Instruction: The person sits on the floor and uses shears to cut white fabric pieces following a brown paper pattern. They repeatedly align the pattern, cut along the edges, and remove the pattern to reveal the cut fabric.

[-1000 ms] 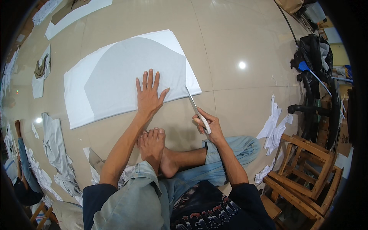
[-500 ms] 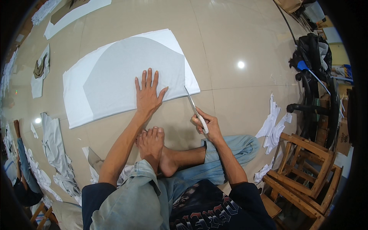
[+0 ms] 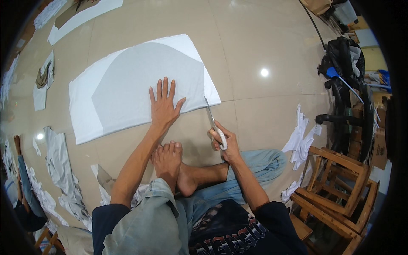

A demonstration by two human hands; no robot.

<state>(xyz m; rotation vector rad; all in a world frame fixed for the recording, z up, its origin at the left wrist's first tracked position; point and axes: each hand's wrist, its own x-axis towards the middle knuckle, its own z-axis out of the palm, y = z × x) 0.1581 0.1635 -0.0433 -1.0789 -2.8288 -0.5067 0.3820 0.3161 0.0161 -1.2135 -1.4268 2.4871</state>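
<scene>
A folded stack of white cloth [image 3: 80, 114] lies on the tiled floor in front of me. On top of it rests a flat grey pattern piece [image 3: 127, 76] with a curved far edge. My left hand [image 3: 164, 108] presses flat on the grey piece near the cloth's near edge, fingers spread. Scissors [image 3: 222, 138] with white-wrapped handles are gripped in my right hand [image 3: 229, 146], just off the near edge. Their blades reach the cloth's near right part, beside the grey piece's right edge. How far the blades are parted is hard to make out.
Wooden stools [image 3: 335, 182] are piled at the right, below a black chair base [image 3: 340, 120]. White scraps [image 3: 299, 136] lie beside them. Grey and white cloth [image 3: 59, 157] is strewn on the left, where another person's arm [image 3: 25, 174] shows. My bare foot [image 3: 168, 157] is close to the cloth.
My right hand has drawn slightly left and nearer to me, turning the scissors more upright. The blade tips stay at the cloth's right part. My left hand keeps its place.
</scene>
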